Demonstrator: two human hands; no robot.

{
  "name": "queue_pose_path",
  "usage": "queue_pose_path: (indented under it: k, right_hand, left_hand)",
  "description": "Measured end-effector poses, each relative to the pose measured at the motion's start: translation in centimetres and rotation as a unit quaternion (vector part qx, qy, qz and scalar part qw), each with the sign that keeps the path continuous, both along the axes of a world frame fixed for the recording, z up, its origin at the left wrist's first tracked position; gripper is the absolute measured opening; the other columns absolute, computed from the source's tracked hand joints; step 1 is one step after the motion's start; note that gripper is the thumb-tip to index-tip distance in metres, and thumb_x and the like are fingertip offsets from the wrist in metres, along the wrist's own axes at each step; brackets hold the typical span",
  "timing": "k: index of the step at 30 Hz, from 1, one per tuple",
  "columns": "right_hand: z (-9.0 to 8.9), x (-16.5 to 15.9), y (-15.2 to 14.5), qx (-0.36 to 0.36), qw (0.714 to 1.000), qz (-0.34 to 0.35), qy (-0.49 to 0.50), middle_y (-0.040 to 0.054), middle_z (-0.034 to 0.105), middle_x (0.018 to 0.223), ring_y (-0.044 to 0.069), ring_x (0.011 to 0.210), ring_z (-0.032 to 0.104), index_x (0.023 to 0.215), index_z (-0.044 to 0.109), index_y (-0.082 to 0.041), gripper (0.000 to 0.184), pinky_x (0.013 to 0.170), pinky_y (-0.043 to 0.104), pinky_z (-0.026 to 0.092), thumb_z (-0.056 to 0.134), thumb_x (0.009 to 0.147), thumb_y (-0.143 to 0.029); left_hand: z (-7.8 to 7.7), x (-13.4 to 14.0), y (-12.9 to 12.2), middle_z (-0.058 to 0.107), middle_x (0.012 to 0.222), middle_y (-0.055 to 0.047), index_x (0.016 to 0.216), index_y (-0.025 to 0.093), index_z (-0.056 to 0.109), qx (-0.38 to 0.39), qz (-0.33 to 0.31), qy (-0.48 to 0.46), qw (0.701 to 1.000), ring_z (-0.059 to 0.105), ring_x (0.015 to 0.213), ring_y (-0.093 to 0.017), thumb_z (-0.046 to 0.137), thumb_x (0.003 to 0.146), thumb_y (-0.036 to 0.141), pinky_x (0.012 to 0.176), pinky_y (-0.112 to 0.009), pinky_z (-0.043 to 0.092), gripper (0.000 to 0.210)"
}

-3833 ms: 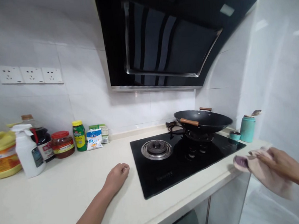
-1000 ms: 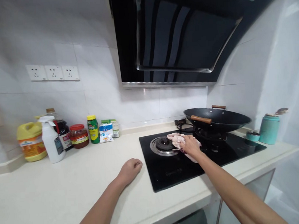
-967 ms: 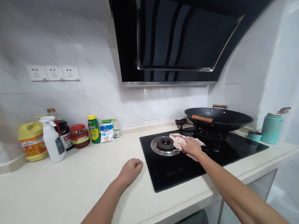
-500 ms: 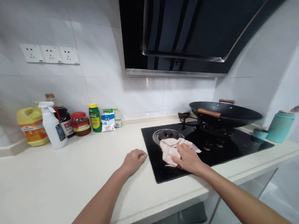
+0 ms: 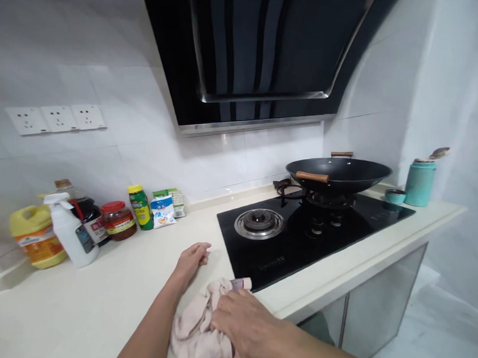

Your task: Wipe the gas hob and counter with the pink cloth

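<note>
A crumpled pale pink cloth (image 5: 199, 324) lies on the counter by the stove's front left corner. My right hand (image 5: 248, 324) grips it from above, fingers bent into its folds and the thumb low at the picture's edge. Just beyond the cloth, my left hand (image 5: 193, 260) rests on the counter with its fingers loosely curled in and nothing showing in them. To its right is the black glass gas stove (image 5: 276, 263), whose left burner (image 5: 260, 223) is uncovered. A black wok (image 5: 339, 174) with wooden handles sits over the stove's rear right part.
Along the wall at left stand a yellow jug (image 5: 38, 237), a white spray bottle (image 5: 72, 232), a dark sauce bottle (image 5: 89, 212), a red-lidded jar (image 5: 119, 221), a green bottle (image 5: 141, 207) and a blue-white packet (image 5: 163, 211). A teal canister (image 5: 421, 184) is at right. The range hood (image 5: 255, 48) hangs above.
My right hand has drawn the cloth off the stove, leftward and toward me, onto the counter. My left hand stays on the counter beside the stove. The head view has shifted.
</note>
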State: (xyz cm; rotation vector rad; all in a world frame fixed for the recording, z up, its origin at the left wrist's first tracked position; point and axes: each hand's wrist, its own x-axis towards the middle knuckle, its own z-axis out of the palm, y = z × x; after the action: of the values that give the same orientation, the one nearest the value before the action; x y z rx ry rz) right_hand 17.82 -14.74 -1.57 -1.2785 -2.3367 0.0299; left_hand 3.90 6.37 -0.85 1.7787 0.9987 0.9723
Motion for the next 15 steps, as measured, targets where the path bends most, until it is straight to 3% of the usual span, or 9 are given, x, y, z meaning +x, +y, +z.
queue_pose_path:
  k: [4,8,13,15]
  right_hand:
    - [-0.3,4.5,-2.0,-0.002,0.996,-0.065,0.058,0.0019,0.060,0.100,0.021,0.096,0.050,0.094,0.055,-0.023,0.035,0.091,0.036,0.037,0.071,0.074,-0.047]
    - [-0.9,11.1,-3.5,0.009,0.981,-0.173,0.092,0.0020,0.062,0.098,0.021,0.093,0.052,0.093,0.056,-0.023,0.022,0.086,0.035,0.037,0.063,0.079,-0.038]
    - [-2.4,22.8,-5.2,0.031,0.922,-0.378,0.075,0.0085,0.065,0.099,0.024,0.091,0.057,0.100,0.060,-0.021,0.032,0.080,0.034,0.038,0.047,0.091,-0.048]
    - [-2.9,27.8,-6.2,0.031,0.880,-0.473,0.043,0.0107,0.067,0.097,0.025,0.090,0.060,0.097,0.061,-0.020,0.037,0.078,0.034,0.038,0.042,0.093,-0.051]
  left_hand:
    - [-0.2,0.0,0.1,0.062,0.072,-0.001,0.097,0.013,0.070,-0.013,-0.004,-0.006,1.000,0.057,0.064,-0.015,0.062,0.067,0.066,0.068,-0.029,0.048,0.061]
    - [-0.2,0.1,0.2,0.064,0.074,-0.002,0.098,0.014,0.072,-0.007,0.001,0.018,1.000,0.057,0.066,-0.015,0.063,0.068,0.066,0.070,-0.029,0.048,0.060]
    - [0.1,0.3,-0.1,0.061,0.070,0.000,0.097,0.016,0.072,0.001,-0.002,0.048,0.999,0.055,0.066,-0.016,0.060,0.070,0.066,0.068,-0.028,0.046,0.059]
    - [0.5,0.4,-0.4,0.058,0.067,0.001,0.097,0.016,0.072,0.010,0.000,0.071,0.997,0.054,0.067,-0.017,0.058,0.071,0.066,0.069,-0.028,0.045,0.058]
